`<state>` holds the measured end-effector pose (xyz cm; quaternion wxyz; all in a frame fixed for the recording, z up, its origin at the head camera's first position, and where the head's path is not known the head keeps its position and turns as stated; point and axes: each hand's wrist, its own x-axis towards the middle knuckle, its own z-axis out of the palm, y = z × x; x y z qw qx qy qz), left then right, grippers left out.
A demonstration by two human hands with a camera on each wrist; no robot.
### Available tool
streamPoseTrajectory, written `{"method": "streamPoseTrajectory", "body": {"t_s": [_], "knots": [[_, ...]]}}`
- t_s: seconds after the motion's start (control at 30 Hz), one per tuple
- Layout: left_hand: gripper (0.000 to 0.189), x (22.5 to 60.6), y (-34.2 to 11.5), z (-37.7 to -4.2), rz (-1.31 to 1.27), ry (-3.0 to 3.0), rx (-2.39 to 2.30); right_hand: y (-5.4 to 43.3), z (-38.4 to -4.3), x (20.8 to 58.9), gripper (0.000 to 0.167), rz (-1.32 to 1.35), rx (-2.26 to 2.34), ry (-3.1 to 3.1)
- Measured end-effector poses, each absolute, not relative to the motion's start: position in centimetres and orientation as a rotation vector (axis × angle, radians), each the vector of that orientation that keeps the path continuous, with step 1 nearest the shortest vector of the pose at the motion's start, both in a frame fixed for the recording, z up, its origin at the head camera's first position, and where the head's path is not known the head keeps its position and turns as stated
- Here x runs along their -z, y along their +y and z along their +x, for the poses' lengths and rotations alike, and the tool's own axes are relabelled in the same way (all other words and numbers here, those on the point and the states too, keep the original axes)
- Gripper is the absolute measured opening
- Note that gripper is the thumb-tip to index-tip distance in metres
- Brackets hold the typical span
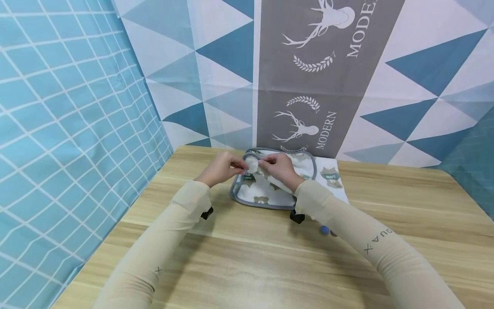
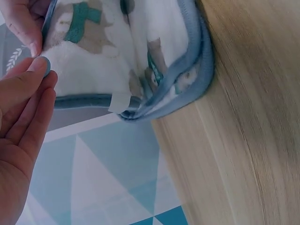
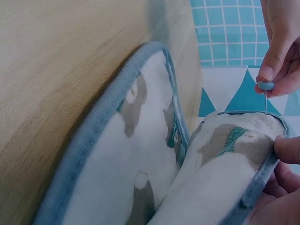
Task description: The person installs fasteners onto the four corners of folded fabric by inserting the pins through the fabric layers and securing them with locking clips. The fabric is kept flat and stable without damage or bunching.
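A white cloth (image 1: 262,189) with a bear print and grey-blue trim lies toward the back of the table, its upper part lifted and folded over. My left hand (image 1: 224,167) pinches a pin by its round blue head (image 3: 266,86). In the right wrist view the pin's thin shaft points down, its tip at the cloth's upper edge; whether it has pierced the fabric I cannot tell. My right hand (image 1: 282,168) grips the trimmed edge of the raised part, thumb on the printed side. A small white tag (image 2: 120,103) sticks out from the trim in the left wrist view.
On the wooden table (image 1: 239,257), a small blue round piece (image 1: 324,230) and a darker one (image 1: 333,233) lie near my right forearm. More bear-print fabric (image 1: 331,176) spreads at the right of the cloth. Patterned sheets (image 1: 224,51) stand behind and at the left.
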<state>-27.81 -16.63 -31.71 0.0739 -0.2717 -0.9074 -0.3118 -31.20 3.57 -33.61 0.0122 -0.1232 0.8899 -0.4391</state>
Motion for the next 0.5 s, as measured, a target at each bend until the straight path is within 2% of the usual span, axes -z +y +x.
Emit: {"method": "streamPoseTrajectory", "body": {"t_s": [0.5], "knots": [[0.015, 32.63, -16.38, -28.53, -0.702, -2.726, 1.043, 3.38, -30.87, 33.73, 0.025, -0.454, 1.392, 2.773]]}}
